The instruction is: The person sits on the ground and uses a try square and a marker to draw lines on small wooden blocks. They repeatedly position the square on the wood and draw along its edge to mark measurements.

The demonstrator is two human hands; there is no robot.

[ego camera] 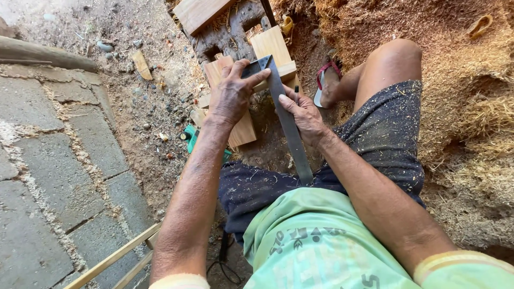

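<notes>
A metal try square (286, 120) lies across a pale wooden block (231, 101), its long grey blade running from the top of the block down toward the person's lap, dull and scuffed, with a darker stock at the upper end where it turns a corner. The block is a light, fresh-cut plank with clean edges, resting on a dark, rough chunk of old timber (227, 35); a second pale block (274, 51) sits just beside it to the right, and another plank (198, 12) lies at the top edge of the view. The left hand (233, 96) presses flat on the block with fingers spread, the forefinger and thumb reaching onto the stock of the square. The right hand (304, 111) sits against the blade's right edge, its fingers drawn together around a short dark pencil (296, 90) whose tip points at the wood just beside the blade. The person sits with dark, sawdust-flecked shorts (385, 134) and a light green shirt (316, 241), the right knee raised and a foot in a red-strapped sandal (326, 80) near the blocks. Heaps of sawdust and shavings (466, 107) cover the ground to the right; grey paving stones (48, 160) lie to the left, with thin wooden slats (115, 257) at the lower left and a green object (190, 136), partly hidden, under the left forearm.
</notes>
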